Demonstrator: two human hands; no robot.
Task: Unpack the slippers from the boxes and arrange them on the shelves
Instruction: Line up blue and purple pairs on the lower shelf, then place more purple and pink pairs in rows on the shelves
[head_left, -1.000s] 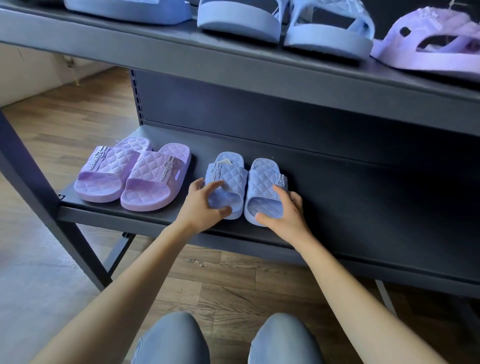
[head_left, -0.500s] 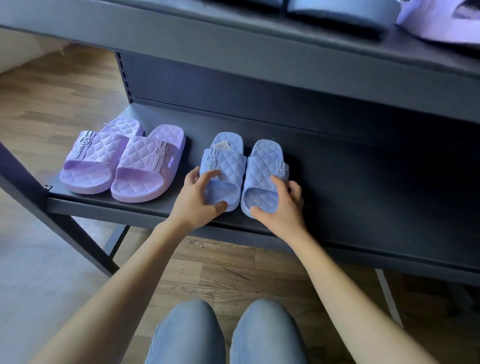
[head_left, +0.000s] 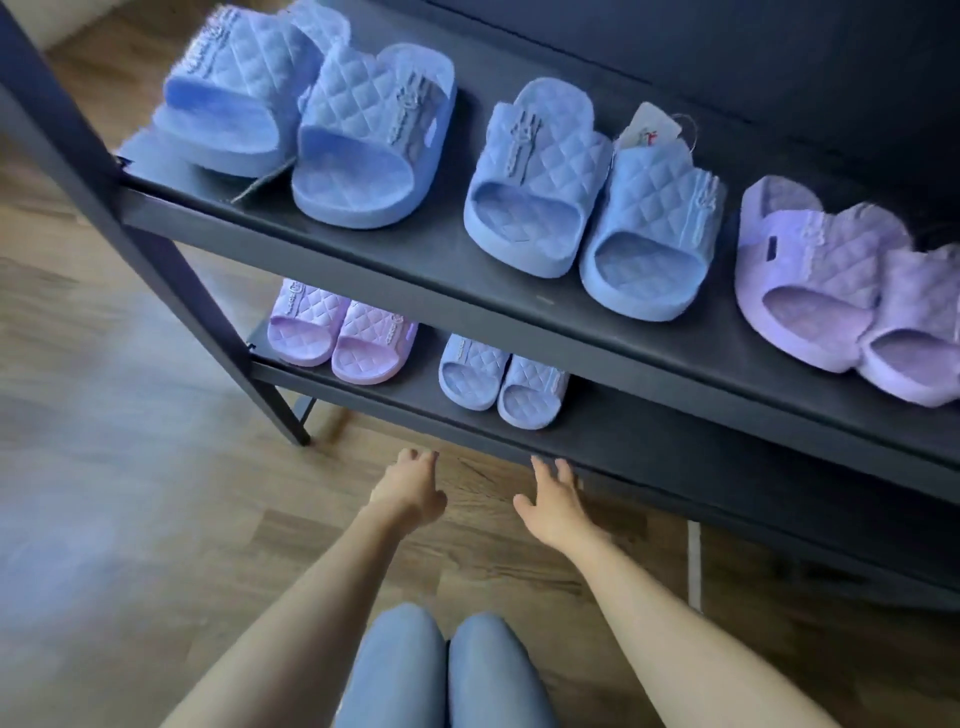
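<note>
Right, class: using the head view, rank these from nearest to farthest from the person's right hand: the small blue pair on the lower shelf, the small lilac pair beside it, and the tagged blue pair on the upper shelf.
1. Small blue pair: lower shelf, just above the right hand.
2. Small lilac pair: lower shelf, further left.
3. Tagged blue pair: upper shelf, middle.

Quilted blue slippers (head_left: 524, 187) and lilac slippers (head_left: 810, 280) sit on the dark grey upper shelf (head_left: 467, 270); below, a smaller lilac pair (head_left: 340, 332) and blue pair (head_left: 501, 382). Brown wood-grain floor (head_left: 156, 467), light blue jeans (head_left: 441, 675).
</note>
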